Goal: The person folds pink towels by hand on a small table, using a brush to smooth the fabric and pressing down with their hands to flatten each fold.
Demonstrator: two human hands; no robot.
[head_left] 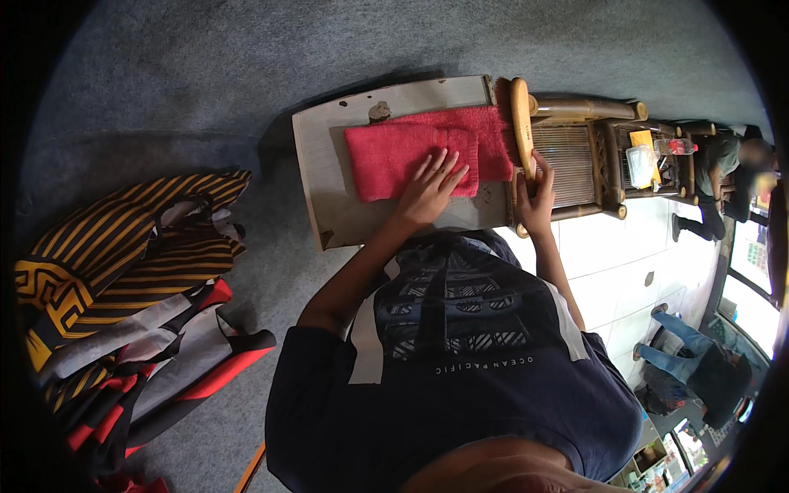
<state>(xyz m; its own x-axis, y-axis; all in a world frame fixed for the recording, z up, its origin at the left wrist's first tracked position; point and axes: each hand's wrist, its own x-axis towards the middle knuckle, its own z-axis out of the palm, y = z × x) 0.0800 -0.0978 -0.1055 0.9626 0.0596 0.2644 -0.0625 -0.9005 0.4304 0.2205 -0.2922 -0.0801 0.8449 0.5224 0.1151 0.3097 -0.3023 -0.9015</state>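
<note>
My left hand [433, 187] lies flat with its fingers spread on a folded red towel [380, 158]. A second layer of red cloth [495, 140] sticks out behind and to the right of it. Both rest on a worn, pale tabletop [325, 123] with chipped patches. At the table's right edge my right hand [538, 201] grips the near end of a brush [521, 115] with a smooth wooden back. Brown bristles show along the brush's left side. The thumb and fingers close around its lower end, and the palm side is hidden.
Bamboo seats [567, 156] run rightward from the table, with a clear plastic box [641, 167] and a bottle [675, 146] on one. Striped black-and-yellow clothing [140, 230] and red, grey and black garments [181, 370] hang at left. Two people are at far right.
</note>
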